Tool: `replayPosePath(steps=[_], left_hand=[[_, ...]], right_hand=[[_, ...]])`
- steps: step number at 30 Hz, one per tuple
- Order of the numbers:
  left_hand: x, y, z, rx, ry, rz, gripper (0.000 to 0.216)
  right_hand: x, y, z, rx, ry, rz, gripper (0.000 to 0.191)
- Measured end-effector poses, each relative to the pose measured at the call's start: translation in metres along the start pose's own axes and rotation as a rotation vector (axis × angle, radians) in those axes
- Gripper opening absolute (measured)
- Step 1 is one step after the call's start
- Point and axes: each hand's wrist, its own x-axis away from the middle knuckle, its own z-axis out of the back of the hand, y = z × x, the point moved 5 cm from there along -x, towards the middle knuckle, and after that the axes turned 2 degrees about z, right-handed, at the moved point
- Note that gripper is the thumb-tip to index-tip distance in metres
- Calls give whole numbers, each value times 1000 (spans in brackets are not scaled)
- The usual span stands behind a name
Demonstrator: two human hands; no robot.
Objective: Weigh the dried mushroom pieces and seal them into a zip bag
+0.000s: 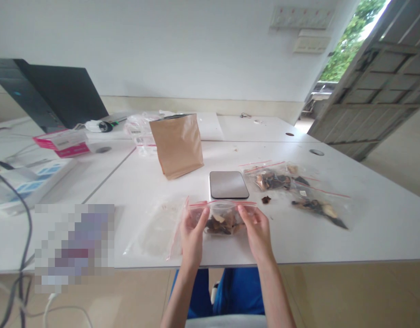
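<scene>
Print on the pink box (75,149) is blurred. Left hand (192,234) pinches one end of the zip bag (221,225), in front of the scale (228,184) near the tabletop's (374,237) front edge; right hand (260,233) pinches the other. Two filled bags (276,181) lie well inside the right edge.

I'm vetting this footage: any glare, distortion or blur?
Head view: pale sheen on the held bag; washed-out daylight past the door; computer tower leaning outward, probably lens stretch; pixelated patch at lower left; fine detail slightly soft.
</scene>
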Motion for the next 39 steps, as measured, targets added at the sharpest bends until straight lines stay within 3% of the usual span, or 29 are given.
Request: replayPosePath(steps=[8,14,18,22,33,39], left_hand=[[0,-1,6,41,13,79,23],[0,-5,8,186,31,127,24],[3,0,1,273,-54,118,28],[5,6,-5,80,-123,56,27],[5,9,-2,-29,-141,117,25],[4,7,0,16,-153,96,25]], right_hand=[[1,-10,3,25,6,160,12],[1,-5,0,32,-14,73,21],[0,-11,-4,-21,-132,88,25],[1,-17,-10,26,-233,122,22],[4,-22,-9,44,-82,199,12],[4,-20,-10,25,-104,156,15]])
